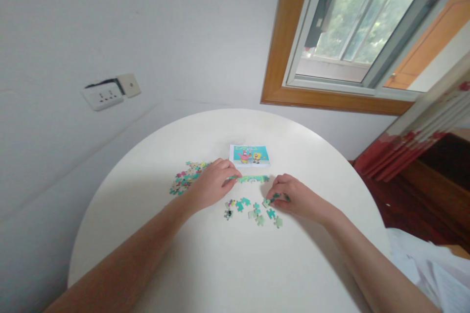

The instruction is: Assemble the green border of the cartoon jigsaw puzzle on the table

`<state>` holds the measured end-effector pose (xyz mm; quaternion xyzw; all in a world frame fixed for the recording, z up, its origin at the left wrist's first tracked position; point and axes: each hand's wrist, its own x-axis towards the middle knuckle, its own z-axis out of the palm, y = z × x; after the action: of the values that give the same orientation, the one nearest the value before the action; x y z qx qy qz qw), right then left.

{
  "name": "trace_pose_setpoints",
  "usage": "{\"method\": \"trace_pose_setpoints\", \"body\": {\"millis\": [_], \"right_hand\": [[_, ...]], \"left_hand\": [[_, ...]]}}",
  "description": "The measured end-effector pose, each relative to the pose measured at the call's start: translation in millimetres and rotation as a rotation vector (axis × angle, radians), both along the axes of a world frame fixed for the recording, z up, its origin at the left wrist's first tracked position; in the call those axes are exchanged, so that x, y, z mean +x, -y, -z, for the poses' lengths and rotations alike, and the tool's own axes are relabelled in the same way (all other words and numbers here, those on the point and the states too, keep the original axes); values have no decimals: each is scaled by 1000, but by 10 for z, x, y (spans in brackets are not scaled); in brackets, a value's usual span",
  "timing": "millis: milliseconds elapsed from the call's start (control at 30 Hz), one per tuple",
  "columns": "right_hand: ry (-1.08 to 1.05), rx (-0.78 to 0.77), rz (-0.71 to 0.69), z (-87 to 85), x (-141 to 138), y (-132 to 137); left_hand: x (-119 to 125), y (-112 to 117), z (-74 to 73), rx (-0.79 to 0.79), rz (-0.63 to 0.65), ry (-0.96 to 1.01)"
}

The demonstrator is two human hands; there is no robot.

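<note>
The work area is a round white table [227,259] placed against a white wall [176,24]. An assembled strip [253,179] of green and teal puzzle pieces lies flat near the middle of the tabletop, running left to right. Directly beyond it lies a picture card [250,155] showing a pink figure and a yellow figure on a turquoise ground. The two hands are apart, one at each side of the strip. The left hand [215,182] is positioned at the strip's left end, thumb and fingertips directed inward; whether they pinch or only press it cannot be told. The right hand [290,194] is set just beyond the right end, fingers curled down over the tabletop beside green pieces; whether one is gripped between thumb and fingers cannot be determined, because the fingers hide the contact. A group of loose pieces [270,213], mostly teal and pale green, is spread on the near side of the strip, between the two forearms. A denser pile [186,178] of mixed-colour pieces lies to the left, partly covered by the left hand. A wood-framed window [352,34] is located beyond the table at the upper right.
</note>
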<state>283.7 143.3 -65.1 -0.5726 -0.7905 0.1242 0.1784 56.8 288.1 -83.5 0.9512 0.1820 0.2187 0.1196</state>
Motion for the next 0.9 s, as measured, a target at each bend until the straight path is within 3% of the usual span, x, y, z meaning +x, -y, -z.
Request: {"method": "trace_pose_setpoints", "body": {"millis": [367,900], "right_hand": [[-37,-20,-27,3,173,26],[-49,-193,309,-141,504,99]], "left_hand": [[-2,-1,7,3,12,-11],[-20,-50,2,28,23,-48]]}}
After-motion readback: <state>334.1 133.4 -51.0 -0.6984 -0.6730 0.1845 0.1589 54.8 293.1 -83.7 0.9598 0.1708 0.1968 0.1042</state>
